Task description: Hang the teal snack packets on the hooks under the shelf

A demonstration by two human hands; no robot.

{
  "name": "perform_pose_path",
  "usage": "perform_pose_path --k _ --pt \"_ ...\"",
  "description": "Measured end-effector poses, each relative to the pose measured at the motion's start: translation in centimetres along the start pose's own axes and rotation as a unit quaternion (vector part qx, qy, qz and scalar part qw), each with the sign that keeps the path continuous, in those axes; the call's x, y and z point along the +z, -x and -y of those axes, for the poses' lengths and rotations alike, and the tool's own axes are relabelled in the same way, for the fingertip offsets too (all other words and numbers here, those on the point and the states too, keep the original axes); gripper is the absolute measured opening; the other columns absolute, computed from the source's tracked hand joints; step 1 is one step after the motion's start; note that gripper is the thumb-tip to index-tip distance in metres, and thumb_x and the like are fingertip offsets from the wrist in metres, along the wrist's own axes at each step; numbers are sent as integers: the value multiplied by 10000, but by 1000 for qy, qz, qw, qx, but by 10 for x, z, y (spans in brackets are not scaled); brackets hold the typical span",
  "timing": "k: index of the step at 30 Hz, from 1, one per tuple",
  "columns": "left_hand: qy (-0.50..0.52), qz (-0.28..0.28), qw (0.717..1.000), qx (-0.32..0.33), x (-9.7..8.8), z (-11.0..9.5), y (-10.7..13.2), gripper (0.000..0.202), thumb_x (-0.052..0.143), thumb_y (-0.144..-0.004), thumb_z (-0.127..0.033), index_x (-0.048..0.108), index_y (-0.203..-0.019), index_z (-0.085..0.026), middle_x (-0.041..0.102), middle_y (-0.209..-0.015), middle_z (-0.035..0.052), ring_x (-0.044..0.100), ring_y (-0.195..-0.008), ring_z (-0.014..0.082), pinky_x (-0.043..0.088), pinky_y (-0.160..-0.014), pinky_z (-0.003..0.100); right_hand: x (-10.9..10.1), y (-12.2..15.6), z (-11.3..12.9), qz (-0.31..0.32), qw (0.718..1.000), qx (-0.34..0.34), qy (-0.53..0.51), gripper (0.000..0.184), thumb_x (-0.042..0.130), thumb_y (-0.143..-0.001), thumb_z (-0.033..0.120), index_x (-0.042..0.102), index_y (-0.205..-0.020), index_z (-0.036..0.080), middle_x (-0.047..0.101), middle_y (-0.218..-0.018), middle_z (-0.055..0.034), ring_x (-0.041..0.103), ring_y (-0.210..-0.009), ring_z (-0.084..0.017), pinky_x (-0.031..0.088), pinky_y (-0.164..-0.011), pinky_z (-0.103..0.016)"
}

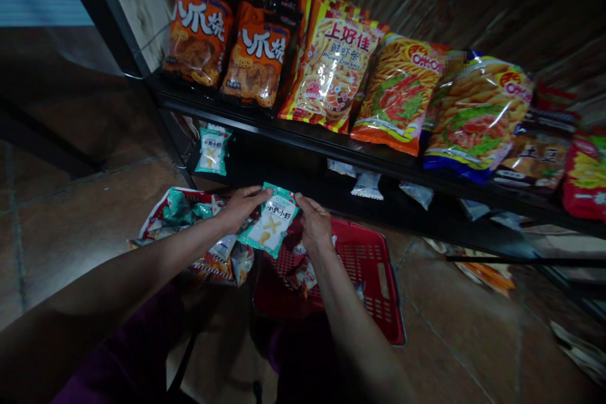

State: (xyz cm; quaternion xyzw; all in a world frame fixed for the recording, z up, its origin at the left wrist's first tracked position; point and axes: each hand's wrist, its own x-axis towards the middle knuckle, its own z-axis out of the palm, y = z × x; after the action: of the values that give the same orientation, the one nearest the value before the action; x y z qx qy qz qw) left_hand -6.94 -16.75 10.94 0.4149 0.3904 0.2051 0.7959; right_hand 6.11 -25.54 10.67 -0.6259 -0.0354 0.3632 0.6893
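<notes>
A teal and white snack bag (273,221) is held up by its top corners between my two hands, its printed front facing me. My left hand (243,207) pinches the upper left corner. At the upper right corner, my right hand (313,218) has thumb and fingers closed on the same bag. Below it stands a red plastic basket (379,265) with a few snack packets inside. Left of that, partly behind my left forearm, is an open box (158,209) filled with teal and other snack bags. A similar teal bag (213,150) stands on the lower shelf.
A black shelf (303,134) runs across in front. Its upper level carries orange bags (258,53), a yellow prawn cracker bag (334,63) and several others. Small white packets (367,184) sit on the lower level. Flattened packaging (483,271) lies at right.
</notes>
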Motion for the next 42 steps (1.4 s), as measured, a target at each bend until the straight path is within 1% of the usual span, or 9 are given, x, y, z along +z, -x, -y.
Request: perform_pose_path --k 3,6,11,16,21,25,33,39,42 --pt "-22 -5 999 24 0 0 0 297 706 -670 -440 674 -755 -158 647 -677 15 553 -567 117 421 -542 235 4 1 -4 14 1000 -15 -19 309 825 -493 371 630 -613 164 622 -540 64 518 -491 -72 385 -511 -198" --pt "-18 -39 999 30 0 -2 0 304 720 -644 -440 643 -680 -147 593 -570 -11 496 -478 90 376 -484 215 7 4 -7 29 999 -1 -46 319 803 -530 412 613 -629 175 628 -559 65 532 -506 -79 402 -530 -206" --pt "45 -62 997 -3 0 -6 0 337 769 -562 -425 605 -641 -141 611 -565 8 533 -491 123 412 -506 246 10 8 -10 72 995 20 -61 304 793 -559 399 632 -703 186 672 -660 40 586 -593 -98 442 -584 -214" --pt "52 -70 996 10 -1 -5 -2 345 775 -544 -430 631 -656 -137 631 -603 22 553 -533 130 429 -544 252 12 8 -9 45 997 29 -61 296 773 -589 413 629 -725 193 685 -702 30 616 -653 -117 482 -625 -229" --pt "43 -118 991 49 -3 -2 -8 366 753 -551 -481 639 -656 -149 609 -597 4 519 -511 108 405 -513 230 11 17 -12 157 984 85 11 432 727 -663 442 604 -1025 242 704 -953 -1 659 -782 -157 529 -702 -286" --pt "32 -134 987 80 -6 -1 -10 384 742 -552 -510 621 -621 -152 572 -563 -17 472 -484 88 376 -486 214 9 23 -17 238 966 70 76 601 759 -651 370 512 -1190 270 674 -1083 -16 657 -874 -166 533 -779 -301" --pt "14 -140 984 110 -7 -11 -9 384 754 -545 -497 609 -595 -145 569 -568 -27 467 -503 82 376 -505 209 8 21 -21 253 960 95 81 557 790 -609 322 562 -1111 239 695 -1003 -13 654 -828 -165 525 -790 -313" --pt "13 -125 989 79 -11 -15 -13 386 751 -567 -497 589 -627 -152 552 -575 -28 461 -504 85 385 -523 221 11 24 -19 248 959 132 45 570 818 -553 313 585 -1063 214 710 -960 -14 664 -783 -165 529 -753 -299" --pt "6 -94 994 61 -10 -18 -9 333 726 -631 -464 620 -700 -156 607 -673 12 524 -579 113 410 -578 242 12 23 -19 226 964 138 22 547 830 -526 302 607 -1016 205 721 -913 -12 671 -764 -170 537 -732 -298"
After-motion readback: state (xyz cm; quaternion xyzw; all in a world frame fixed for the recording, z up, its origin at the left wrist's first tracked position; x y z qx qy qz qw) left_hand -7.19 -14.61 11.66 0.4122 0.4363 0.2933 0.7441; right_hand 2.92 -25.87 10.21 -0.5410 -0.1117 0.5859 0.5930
